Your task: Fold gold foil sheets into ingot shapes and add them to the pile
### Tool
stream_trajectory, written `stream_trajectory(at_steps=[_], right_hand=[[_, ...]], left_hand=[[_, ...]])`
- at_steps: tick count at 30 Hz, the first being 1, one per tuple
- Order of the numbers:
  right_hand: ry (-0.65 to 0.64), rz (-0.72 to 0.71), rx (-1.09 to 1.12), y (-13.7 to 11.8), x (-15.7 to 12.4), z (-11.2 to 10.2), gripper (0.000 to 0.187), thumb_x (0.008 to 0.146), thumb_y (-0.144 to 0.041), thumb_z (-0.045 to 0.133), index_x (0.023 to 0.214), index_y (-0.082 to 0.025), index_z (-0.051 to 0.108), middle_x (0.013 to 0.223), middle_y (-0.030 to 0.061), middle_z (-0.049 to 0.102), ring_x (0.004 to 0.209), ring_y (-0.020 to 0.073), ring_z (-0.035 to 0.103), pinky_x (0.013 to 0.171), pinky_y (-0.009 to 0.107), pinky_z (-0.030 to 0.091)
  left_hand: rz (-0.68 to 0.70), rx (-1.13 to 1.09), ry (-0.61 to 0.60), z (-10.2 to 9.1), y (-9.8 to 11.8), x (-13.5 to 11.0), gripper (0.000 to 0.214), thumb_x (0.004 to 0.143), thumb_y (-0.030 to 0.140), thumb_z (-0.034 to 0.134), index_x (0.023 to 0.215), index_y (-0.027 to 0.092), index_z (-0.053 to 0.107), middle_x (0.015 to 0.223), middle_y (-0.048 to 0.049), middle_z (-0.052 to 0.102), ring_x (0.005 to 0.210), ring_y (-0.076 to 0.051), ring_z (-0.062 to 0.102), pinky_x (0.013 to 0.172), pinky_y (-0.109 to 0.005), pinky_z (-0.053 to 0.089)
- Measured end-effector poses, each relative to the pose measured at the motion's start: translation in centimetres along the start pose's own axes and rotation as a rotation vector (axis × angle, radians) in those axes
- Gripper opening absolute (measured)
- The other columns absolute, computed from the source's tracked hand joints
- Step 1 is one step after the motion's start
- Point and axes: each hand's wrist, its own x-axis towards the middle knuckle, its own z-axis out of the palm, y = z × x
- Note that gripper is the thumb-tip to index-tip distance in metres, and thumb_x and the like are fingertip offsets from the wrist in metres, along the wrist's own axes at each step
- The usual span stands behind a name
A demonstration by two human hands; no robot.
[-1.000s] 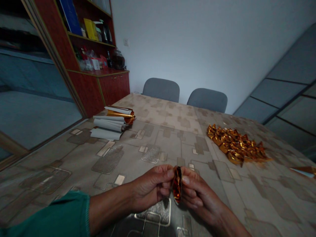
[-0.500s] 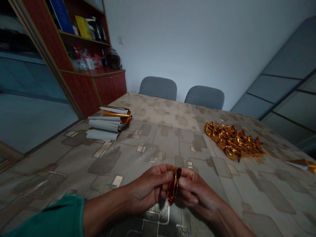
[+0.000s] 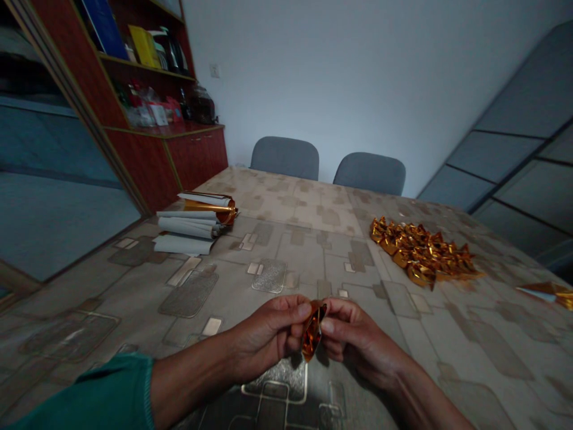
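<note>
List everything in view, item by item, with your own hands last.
folded foil piece: one, gold and red, pinched between both hands
foil pieces pile: many, gold, right side of table
foil-and-paper rolls: several, white and gold, left side of table
foil scrap: one, gold and white, right table edge
patterned table cover: one, beige and grey, across the table
chairs: two, grey, far side of table
wooden cabinet: one, reddish-brown, far left
glass jar: one, dark, on cabinet
sleeve: one, green, left arm
left hand: one, pinching foil
right hand: one, pinching foil
</note>
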Motion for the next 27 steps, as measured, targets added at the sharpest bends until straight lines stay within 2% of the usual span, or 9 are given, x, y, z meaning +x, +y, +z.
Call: stream_trajectory(at_steps=[6,9,13,15,20,23,27], right_hand=[[0.051,0.016,-0.037,-0.09,-0.01,-0.19,0.032,0.073,-0.038,0.088,0.080,-0.014,0.068,0.060,-0.0039,0.058,0.047,0.0051,0.043,0.047,0.020,0.030],[0.038,0.011,-0.015,0.03,0.00,-0.21,0.032,0.074,-0.039,0.087,0.080,-0.015,0.068,0.062,-0.0042,0.058,0.048,0.0053,0.043,0.048,0.020,0.031],[0.021,0.011,-0.022,0.07,0.00,-0.07,0.031,0.070,-0.033,0.091,0.074,-0.015,0.066,0.063,-0.0042,0.059,0.050,0.0056,0.043,0.048,0.019,0.032],[0.028,0.004,-0.037,0.05,0.01,-0.02,0.030,0.070,-0.033,0.090,0.073,-0.015,0.066,0.064,-0.0032,0.061,0.051,0.0062,0.045,0.049,0.020,0.033],[0.031,0.014,-0.031,-0.01,0.10,-0.09,0.030,0.072,-0.037,0.089,0.077,-0.015,0.069,0.063,-0.0030,0.061,0.048,0.0057,0.042,0.049,0.020,0.033],[0.046,-0.002,-0.035,-0.02,0.12,-0.17,0.030,0.074,-0.039,0.086,0.080,-0.014,0.070,0.063,-0.0025,0.060,0.048,0.0060,0.041,0.049,0.021,0.031],[0.081,-0.035,-0.045,-0.01,0.06,-0.21,0.030,0.076,-0.039,0.085,0.085,-0.014,0.071,0.063,-0.0021,0.059,0.050,0.0074,0.042,0.050,0.022,0.032]], left_hand=[[-0.012,-0.031,-0.011,-0.09,0.09,0.11,0.037,0.070,0.035,0.090,0.077,0.010,0.064,0.056,0.0062,0.045,0.049,-0.003,0.040,0.048,-0.013,0.033],[0.002,-0.012,-0.011,-0.07,0.08,0.07,0.034,0.073,0.034,0.088,0.079,0.011,0.064,0.058,0.0060,0.045,0.051,-0.004,0.042,0.050,-0.013,0.034],[0.014,-0.023,-0.002,-0.07,0.03,0.12,0.037,0.070,0.033,0.090,0.073,0.014,0.058,0.052,0.0075,0.044,0.046,-0.004,0.040,0.045,-0.014,0.031],[0.019,-0.023,0.008,0.00,0.04,0.09,0.038,0.070,0.032,0.090,0.076,0.016,0.057,0.051,0.0084,0.044,0.044,-0.003,0.038,0.044,-0.013,0.030],[0.063,0.040,0.045,0.28,0.12,-0.16,0.040,0.071,0.036,0.089,0.089,0.019,0.058,0.062,0.0054,0.057,0.048,-0.005,0.047,0.048,-0.015,0.037],[0.087,0.082,0.045,0.17,0.26,-0.11,0.038,0.073,0.038,0.088,0.089,0.017,0.061,0.064,0.0029,0.060,0.050,-0.006,0.052,0.052,-0.017,0.044],[0.073,0.093,0.016,-0.08,0.81,0.02,0.038,0.070,0.033,0.090,0.091,0.014,0.066,0.071,-0.0011,0.066,0.057,-0.008,0.059,0.060,-0.020,0.051]])
